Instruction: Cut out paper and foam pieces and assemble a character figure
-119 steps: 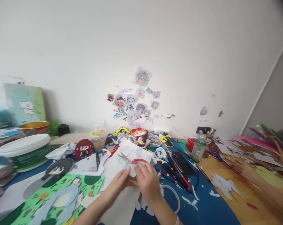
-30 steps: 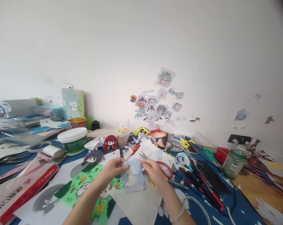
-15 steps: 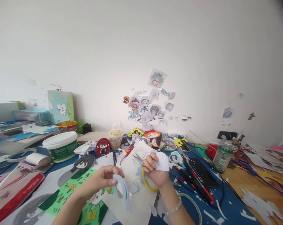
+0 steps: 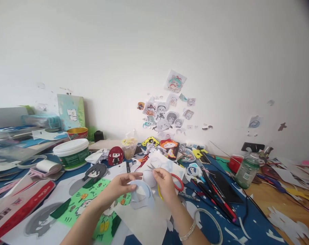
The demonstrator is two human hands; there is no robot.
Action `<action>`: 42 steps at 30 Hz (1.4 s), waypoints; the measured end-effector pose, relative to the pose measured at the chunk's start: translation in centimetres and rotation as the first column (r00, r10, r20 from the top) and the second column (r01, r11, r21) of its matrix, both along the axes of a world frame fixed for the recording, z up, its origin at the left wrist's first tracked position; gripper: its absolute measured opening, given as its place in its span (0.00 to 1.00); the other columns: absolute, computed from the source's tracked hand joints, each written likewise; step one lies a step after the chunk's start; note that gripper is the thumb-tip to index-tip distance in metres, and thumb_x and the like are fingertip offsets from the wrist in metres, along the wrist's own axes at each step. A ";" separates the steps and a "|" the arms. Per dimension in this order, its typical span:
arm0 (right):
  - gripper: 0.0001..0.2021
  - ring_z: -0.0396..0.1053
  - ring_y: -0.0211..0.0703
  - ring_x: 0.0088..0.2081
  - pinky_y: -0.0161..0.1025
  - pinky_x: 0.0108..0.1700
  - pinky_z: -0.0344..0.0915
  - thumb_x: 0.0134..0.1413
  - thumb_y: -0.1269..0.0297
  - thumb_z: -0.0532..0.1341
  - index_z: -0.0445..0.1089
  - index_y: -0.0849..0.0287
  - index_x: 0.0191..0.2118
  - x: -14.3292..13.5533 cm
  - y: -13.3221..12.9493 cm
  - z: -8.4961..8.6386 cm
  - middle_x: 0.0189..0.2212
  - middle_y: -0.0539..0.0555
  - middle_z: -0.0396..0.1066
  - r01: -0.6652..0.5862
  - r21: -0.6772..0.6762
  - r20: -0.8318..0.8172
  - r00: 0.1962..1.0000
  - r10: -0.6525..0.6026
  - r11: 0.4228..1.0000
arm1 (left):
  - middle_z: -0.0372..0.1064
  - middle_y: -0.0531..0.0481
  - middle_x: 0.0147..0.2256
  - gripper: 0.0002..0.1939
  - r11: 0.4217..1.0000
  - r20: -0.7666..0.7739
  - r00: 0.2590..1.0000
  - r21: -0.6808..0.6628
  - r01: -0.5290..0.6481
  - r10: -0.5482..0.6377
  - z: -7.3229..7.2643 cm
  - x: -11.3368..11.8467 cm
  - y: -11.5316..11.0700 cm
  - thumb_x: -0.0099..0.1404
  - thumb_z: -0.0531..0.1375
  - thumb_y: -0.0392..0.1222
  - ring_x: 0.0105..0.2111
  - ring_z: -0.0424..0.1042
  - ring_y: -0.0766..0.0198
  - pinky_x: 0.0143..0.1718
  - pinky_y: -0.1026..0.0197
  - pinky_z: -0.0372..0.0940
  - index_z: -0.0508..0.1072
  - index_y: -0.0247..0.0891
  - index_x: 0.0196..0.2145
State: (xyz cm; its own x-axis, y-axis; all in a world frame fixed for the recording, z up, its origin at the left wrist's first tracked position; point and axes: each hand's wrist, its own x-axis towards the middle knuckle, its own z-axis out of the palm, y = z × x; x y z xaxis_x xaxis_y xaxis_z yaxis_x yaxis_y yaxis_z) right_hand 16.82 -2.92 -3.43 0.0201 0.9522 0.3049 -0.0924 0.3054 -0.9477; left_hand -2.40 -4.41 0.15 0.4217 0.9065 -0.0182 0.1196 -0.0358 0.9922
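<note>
Presently, the left hand (image 4: 117, 186) holds a pale blue paper piece (image 4: 140, 185) in a nearly closed pinch of thumb and fingers, while the right hand (image 4: 166, 183) nips the edge of a white paper piece (image 4: 149, 178). Both papers are just left of the scissors (image 4: 178, 182), which appear to lie beneath the right hand, outside its pinch. The blue piece already has a curved, cut-out outline; it looks separate from the white one, and whether any trimming is left cannot be told. Farther off, left of the scissors, stand a lidded white-and-green tub (image 4: 74, 157), contents hidden, a red-and-gold tin (image 4: 79, 133), contents unclear, and a clear cup (image 4: 129, 149) showing something yellowish. Right of the scissors stands a greenish jar (image 4: 247, 170), its contents indistinct.
</note>
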 end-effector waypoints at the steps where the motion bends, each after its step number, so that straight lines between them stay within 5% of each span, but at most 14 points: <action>1: 0.16 0.61 0.40 0.28 0.35 0.31 0.57 0.43 0.51 0.62 0.70 0.62 0.28 -0.3 -0.2 0.1 0.24 0.51 0.67 -0.009 0.001 0.004 1.000 0.009 1.000 | 0.63 0.46 0.53 0.15 1.000 0.001 1.000 0.001 -0.020 0.020 -0.1 0.1 0.1 0.46 0.65 0.53 0.51 0.62 0.50 0.43 0.56 0.63 0.70 0.39 0.24; 10: 0.15 0.62 0.38 0.25 0.34 0.29 0.59 0.41 0.51 0.64 0.70 0.60 0.25 -0.7 -1.3 0.8 0.20 0.49 0.66 -0.183 -0.068 -0.015 0.983 0.182 0.981 | 0.70 0.51 0.27 0.23 0.980 0.009 0.981 0.042 -0.196 0.196 -1.4 0.6 0.6 0.40 0.66 0.57 0.30 0.68 0.61 0.30 0.62 0.62 0.67 0.37 0.26; 20: 0.18 0.65 0.40 0.27 0.35 0.28 0.62 0.38 0.48 0.65 0.71 0.60 0.28 -0.4 -0.9 0.6 0.24 0.50 0.68 -0.170 -0.170 -0.003 0.985 0.172 0.971 | 0.69 0.53 0.25 0.23 0.980 -0.056 0.979 -0.008 -0.198 0.198 -1.3 0.6 0.7 0.40 0.65 0.57 0.28 0.67 0.63 0.29 0.63 0.60 0.66 0.38 0.27; 27: 0.17 0.68 0.41 0.28 0.37 0.31 0.64 0.43 0.51 0.64 0.73 0.61 0.33 1.1 -0.4 0.1 0.26 0.52 0.70 -0.314 -0.191 0.016 0.946 0.323 0.930 | 0.69 0.51 0.27 0.25 0.973 -0.050 0.972 -0.020 -0.230 0.229 -1.0 0.6 0.4 0.41 0.63 0.61 0.29 0.68 0.62 0.28 0.64 0.59 0.66 0.37 0.28; 42: 0.14 0.61 0.35 0.23 0.33 0.27 0.60 0.42 0.53 0.64 0.71 0.61 0.27 0.6 -0.6 0.6 0.20 0.48 0.65 -0.267 -0.198 0.080 0.955 0.287 0.943 | 0.56 0.60 0.17 0.19 0.982 -0.161 0.970 0.089 -0.167 0.180 -3.0 0.5 1.4 0.47 0.62 0.56 0.19 0.55 0.70 0.21 0.67 0.49 0.66 0.37 0.28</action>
State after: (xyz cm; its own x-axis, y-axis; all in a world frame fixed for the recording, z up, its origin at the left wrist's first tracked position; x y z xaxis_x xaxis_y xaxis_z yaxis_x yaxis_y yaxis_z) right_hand 17.40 -3.54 -2.85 -0.2753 0.9550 0.1107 -0.0447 0.1023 -0.9937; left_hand -1.95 -2.97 -2.80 0.2546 0.9670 -0.0048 0.2952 -0.0730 0.9526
